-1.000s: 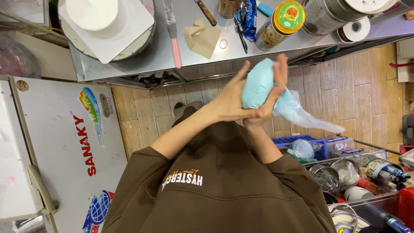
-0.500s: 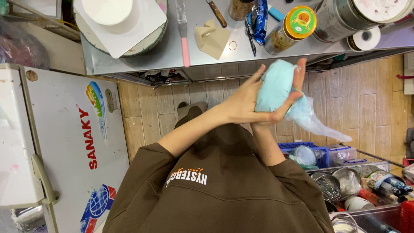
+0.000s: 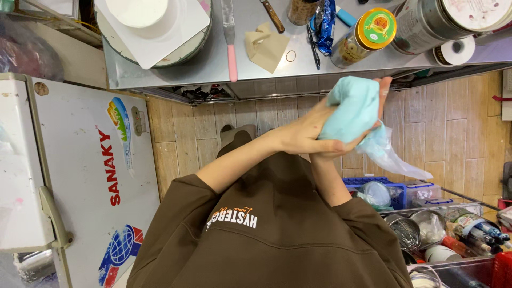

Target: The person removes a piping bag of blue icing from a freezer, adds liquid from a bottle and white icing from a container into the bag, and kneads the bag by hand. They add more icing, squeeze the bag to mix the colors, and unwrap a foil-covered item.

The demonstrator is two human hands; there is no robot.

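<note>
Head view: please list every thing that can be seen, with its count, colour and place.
piping bag: one, light blue filling in clear plastic, between both hands
counter: one, steel grey, top
cake: one, white, on a white square board, counter top left
palette knife: one, pink handle, on counter
folded paper: one, tan, on counter
jar: one, yellow lid, counter right
tape roll: one, white, counter far right
freezer: one, white, left
metal bowls: several, silver, lower right
left hand: one, pressing the bag's left side
right hand: one, behind the bag, fingers at its top
</note>
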